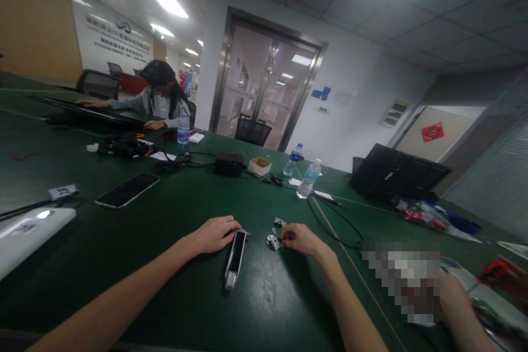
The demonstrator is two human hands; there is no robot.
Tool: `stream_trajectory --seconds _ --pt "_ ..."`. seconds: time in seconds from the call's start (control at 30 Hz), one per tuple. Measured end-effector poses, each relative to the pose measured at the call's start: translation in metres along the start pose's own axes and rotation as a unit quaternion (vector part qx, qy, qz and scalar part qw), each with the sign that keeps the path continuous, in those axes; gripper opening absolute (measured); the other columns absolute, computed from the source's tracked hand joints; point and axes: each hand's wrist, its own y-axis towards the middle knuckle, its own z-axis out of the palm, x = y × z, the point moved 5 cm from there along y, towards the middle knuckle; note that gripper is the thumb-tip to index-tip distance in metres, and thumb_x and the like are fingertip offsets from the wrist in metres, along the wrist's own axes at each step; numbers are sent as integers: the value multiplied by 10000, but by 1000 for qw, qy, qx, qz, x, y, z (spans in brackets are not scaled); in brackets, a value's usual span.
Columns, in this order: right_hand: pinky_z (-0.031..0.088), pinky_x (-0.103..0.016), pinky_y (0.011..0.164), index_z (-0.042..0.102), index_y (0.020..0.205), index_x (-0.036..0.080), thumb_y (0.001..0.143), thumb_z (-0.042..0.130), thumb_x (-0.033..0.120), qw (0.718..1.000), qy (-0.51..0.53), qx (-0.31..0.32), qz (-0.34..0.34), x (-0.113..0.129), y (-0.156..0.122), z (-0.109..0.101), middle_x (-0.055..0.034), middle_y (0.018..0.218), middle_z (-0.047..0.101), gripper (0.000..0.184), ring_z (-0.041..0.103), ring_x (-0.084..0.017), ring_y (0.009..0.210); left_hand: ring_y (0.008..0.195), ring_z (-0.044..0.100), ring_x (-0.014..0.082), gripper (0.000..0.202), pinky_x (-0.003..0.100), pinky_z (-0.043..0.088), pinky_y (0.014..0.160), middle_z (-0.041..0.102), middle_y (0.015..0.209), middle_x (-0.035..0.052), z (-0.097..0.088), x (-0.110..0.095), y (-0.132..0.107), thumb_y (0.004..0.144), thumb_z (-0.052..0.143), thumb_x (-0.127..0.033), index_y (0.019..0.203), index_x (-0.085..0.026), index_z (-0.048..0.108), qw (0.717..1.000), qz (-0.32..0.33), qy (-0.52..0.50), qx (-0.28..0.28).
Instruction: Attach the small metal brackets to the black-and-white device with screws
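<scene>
Both my hands rest on a dark green table [173,231]. My left hand [216,234] lies palm down with curled fingers, touching the far end of a slim white and black device [235,258] that points toward me. My right hand [301,238] is curled, its fingertips pinched at a small silver metal part [273,242]. Another small silver part [280,223] lies just beyond it.
A phone [127,190] and a white case [28,234] lie to the left. Water bottles [308,179], a small box [259,165], a black adapter [229,164], cables and a laptop [394,179] stand farther off. A person [159,96] sits at the far left; another's arm [462,313] is at right.
</scene>
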Motion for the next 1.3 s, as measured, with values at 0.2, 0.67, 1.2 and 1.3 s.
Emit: stream_trajectory --seconds 0.2,0.67,1.2,1.3 --pt "372 -202 572 687 786 167 703 639 179 999 -10 -4 35 -1 0 1 -9 740 673 97 601 -131 673 968 596 192 294 286 482 815 601 1091 44 3 6 2 959 414 -278 1186 -244 598 1000 2 -10 7" --pt "433 -251 732 630 801 175 772 602 111 973 35 -194 -122 75 10 25 -15 795 633 75 559 -137 754 962 594 191 306 289 484 825 597 1099 54 5 8 2 953 404 -287 1184 -223 595 1000 3 -7 3" --pt "473 -267 716 683 928 183 818 592 134 974 70 -169 -130 79 12 36 -37 825 647 152 583 -146 742 934 612 193 289 277 492 787 612 1049 59 3 0 1 950 413 -241 1153 -208 615 1000 5 13 -7" --pt "471 -263 708 684 926 183 800 601 122 974 79 -168 -133 79 11 35 -32 822 647 162 582 -144 734 926 615 190 289 272 494 781 615 1045 59 2 -2 1 947 415 -237 1153 -209 615 1000 10 15 -10"
